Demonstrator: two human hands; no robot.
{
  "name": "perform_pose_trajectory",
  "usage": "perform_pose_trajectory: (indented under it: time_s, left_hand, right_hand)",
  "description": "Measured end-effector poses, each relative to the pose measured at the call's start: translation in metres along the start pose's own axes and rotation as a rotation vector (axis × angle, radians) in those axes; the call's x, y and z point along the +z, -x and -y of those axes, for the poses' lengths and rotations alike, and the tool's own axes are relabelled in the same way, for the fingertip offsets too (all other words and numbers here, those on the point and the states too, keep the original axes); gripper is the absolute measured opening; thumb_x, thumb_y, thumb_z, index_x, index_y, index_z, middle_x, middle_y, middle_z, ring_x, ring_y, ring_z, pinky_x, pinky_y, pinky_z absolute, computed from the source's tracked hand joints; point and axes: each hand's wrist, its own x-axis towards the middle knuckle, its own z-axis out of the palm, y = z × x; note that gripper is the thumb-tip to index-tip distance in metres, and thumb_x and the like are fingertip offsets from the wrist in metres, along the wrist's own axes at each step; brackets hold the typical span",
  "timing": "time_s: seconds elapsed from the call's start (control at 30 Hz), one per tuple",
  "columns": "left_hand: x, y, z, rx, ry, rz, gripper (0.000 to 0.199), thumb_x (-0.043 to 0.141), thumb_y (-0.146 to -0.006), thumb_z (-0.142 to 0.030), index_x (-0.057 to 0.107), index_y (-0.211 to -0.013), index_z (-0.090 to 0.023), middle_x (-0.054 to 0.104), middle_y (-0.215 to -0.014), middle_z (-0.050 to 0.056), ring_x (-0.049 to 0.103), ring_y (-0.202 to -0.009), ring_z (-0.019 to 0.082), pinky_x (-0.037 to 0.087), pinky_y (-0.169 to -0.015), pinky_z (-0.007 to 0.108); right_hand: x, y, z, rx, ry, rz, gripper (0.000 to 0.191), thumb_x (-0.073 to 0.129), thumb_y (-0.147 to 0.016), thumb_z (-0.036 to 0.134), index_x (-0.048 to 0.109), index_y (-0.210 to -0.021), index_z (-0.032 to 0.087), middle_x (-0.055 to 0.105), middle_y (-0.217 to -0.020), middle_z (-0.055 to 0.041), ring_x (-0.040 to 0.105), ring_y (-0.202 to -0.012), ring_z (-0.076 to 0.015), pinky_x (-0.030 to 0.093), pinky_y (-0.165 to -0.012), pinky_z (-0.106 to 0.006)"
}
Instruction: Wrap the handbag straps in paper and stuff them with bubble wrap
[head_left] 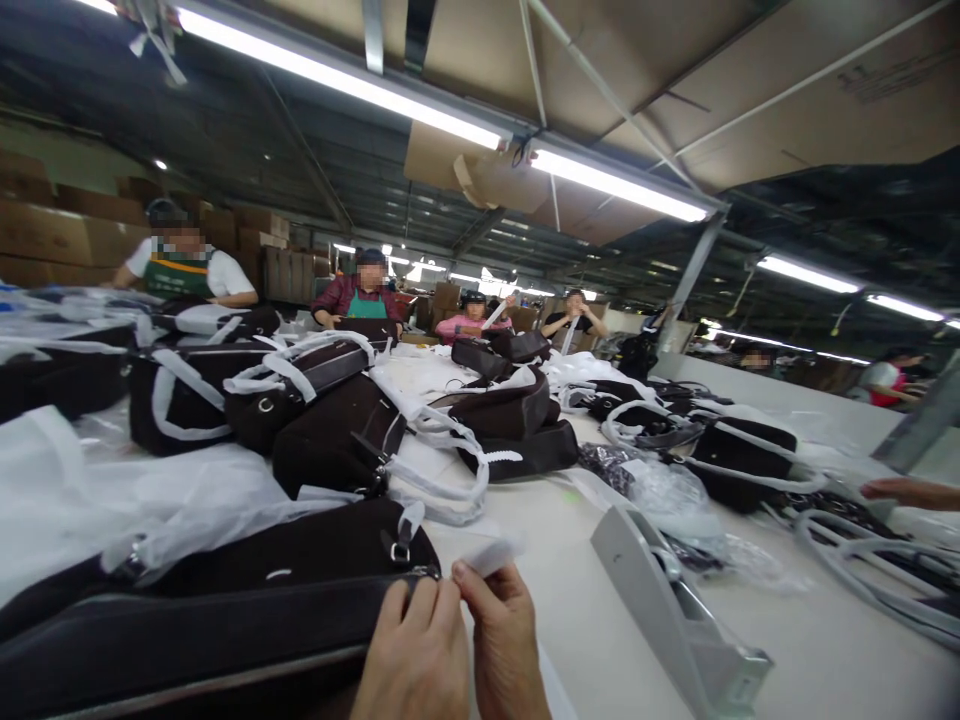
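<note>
In the head view, we work over a black handbag (247, 625) that lies on its side across the white table (570, 600), stretching from our fingers toward nine o'clock. Its near end sits right at the fingertips of our left hand (416, 650): those fingers are bent and bunched against the corner by the silver zipper (426, 573), but the thumb is hidden, so we cannot tell whether they pinch the bag or only press on it. Our right hand (499, 640) is just beside it at three o'clock, thumb and curled forefinger pinching a translucent white strip (491, 555), close to the bag's corner. A strap buckle (400, 552) shows at eleven o'clock from our fingers, near them on the bag.

At ten o'clock from our hands, white wrapping sheet (172, 490) lies along the bag's far side. Other dark handbags (334, 435), their handles wrapped in white, are heaped at eleven o'clock. A gray metal fixture (660, 600) stands at three o'clock, apart from the right hand, with crumpled clear plastic (671, 500) at two o'clock beyond it. Between two and three o'clock, a co-worker's hand (911, 492) reaches in from the edge. A co-worker in a green apron (367, 308) stands at eleven o'clock, behind the heap.
</note>
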Motion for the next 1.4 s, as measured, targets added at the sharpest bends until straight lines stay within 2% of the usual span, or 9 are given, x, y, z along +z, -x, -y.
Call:
perform_pose_trajectory:
  time_s: [0.13, 0.27, 0.37, 0.47, 0.63, 0.8, 1.07, 1.23, 1.4]
  left_hand:
    - [0.026, 0.021, -0.015, 0.012, -0.172, -0.011, 0.034, 0.053, -0.088, -0.020, 0.072, -0.115, -0.015, 0.063, -0.119, 0.013, 0.048, -0.113, 0.029, 0.042, -0.093, 0.045]
    - [0.038, 0.025, -0.023, 0.031, -0.205, 0.001, 0.039, 0.053, -0.086, -0.019, 0.071, -0.120, -0.017, 0.062, -0.120, 0.013, 0.048, -0.116, 0.029, 0.042, -0.096, 0.046]
    - [0.018, 0.013, -0.013, 0.037, -0.034, 0.058, 0.028, 0.056, -0.084, -0.016, 0.076, -0.103, -0.018, 0.066, -0.111, 0.011, 0.054, -0.105, 0.027, 0.046, -0.090, 0.042]
    - [-0.025, -0.009, 0.013, -0.035, 0.345, 0.252, 0.021, 0.055, -0.085, -0.011, 0.072, -0.078, -0.021, 0.069, -0.098, 0.005, 0.059, -0.091, 0.022, 0.048, -0.079, 0.034]
    - [-0.065, -0.043, 0.045, -0.311, 0.513, 0.321, 0.023, 0.050, -0.093, -0.008, 0.069, -0.096, -0.020, 0.067, -0.106, 0.005, 0.057, -0.101, 0.023, 0.045, -0.088, 0.040]
    - [-0.045, -0.043, 0.027, -0.264, 0.446, 0.343, 0.013, 0.064, -0.086, -0.010, 0.071, -0.091, -0.020, 0.070, -0.099, 0.003, 0.058, -0.100, 0.027, 0.043, -0.091, 0.045]
    - [-0.006, -0.024, -0.001, -0.208, 0.103, 0.009, 0.020, 0.052, -0.076, -0.002, 0.063, -0.076, -0.018, 0.061, -0.076, 0.005, 0.055, -0.077, 0.025, 0.048, -0.076, 0.042]
    - [0.004, -0.013, 0.001, -0.162, 0.093, 0.073, 0.011, 0.056, -0.078, -0.009, 0.060, -0.076, -0.019, 0.063, -0.077, 0.005, 0.058, -0.075, 0.024, 0.050, -0.070, 0.039]
    - [-0.008, 0.002, 0.009, -0.015, 0.120, 0.290, 0.018, 0.065, -0.087, -0.030, 0.067, -0.099, -0.016, 0.073, -0.091, 0.007, 0.066, -0.086, 0.024, 0.052, -0.087, 0.040]
  right_hand:
    - [-0.004, 0.001, -0.004, 0.073, -0.060, -0.025, 0.039, 0.092, -0.056, 0.038, 0.068, -0.078, 0.018, 0.073, -0.075, -0.0007, 0.061, -0.076, -0.0185, 0.049, -0.075, -0.030]
    - [-0.006, 0.000, -0.008, 0.103, -0.128, -0.025, 0.046, 0.093, -0.055, 0.039, 0.066, -0.086, 0.019, 0.076, -0.080, -0.0017, 0.064, -0.079, -0.0196, 0.050, -0.078, -0.032]
    - [-0.006, -0.002, -0.004, 0.103, -0.103, -0.018, 0.047, 0.093, -0.053, 0.039, 0.066, -0.086, 0.019, 0.076, -0.080, -0.0017, 0.065, -0.077, -0.0193, 0.050, -0.077, -0.032]
    - [-0.005, -0.003, 0.003, 0.047, -0.044, -0.003, 0.045, 0.093, -0.054, 0.039, 0.067, -0.084, 0.018, 0.076, -0.081, -0.0019, 0.065, -0.079, -0.0201, 0.050, -0.078, -0.032]
    - [-0.004, -0.002, 0.013, -0.020, -0.005, 0.046, 0.043, 0.089, -0.059, 0.041, 0.069, -0.088, 0.017, 0.077, -0.088, -0.0051, 0.065, -0.083, -0.0217, 0.050, -0.078, -0.033]
    - [-0.003, 0.002, 0.017, -0.031, -0.008, 0.067, 0.040, 0.089, -0.061, 0.039, 0.068, -0.087, 0.017, 0.077, -0.086, -0.0053, 0.066, -0.082, -0.0223, 0.051, -0.079, -0.033]
    - [-0.014, -0.003, 0.004, -0.021, 0.005, 0.150, 0.039, 0.090, -0.061, 0.041, 0.073, -0.088, 0.018, 0.076, -0.087, -0.0059, 0.067, -0.089, -0.0259, 0.052, -0.085, -0.036]
    - [-0.043, -0.021, 0.007, -0.055, 0.122, 0.385, 0.038, 0.090, -0.052, 0.038, 0.075, -0.081, 0.018, 0.075, -0.089, -0.0099, 0.068, -0.081, -0.0282, 0.053, -0.078, -0.039]
    - [-0.060, -0.041, 0.001, -0.017, 0.229, 0.186, 0.030, 0.087, -0.047, 0.037, 0.065, -0.062, 0.021, 0.074, -0.087, -0.0084, 0.067, -0.065, -0.0240, 0.052, -0.059, -0.034]
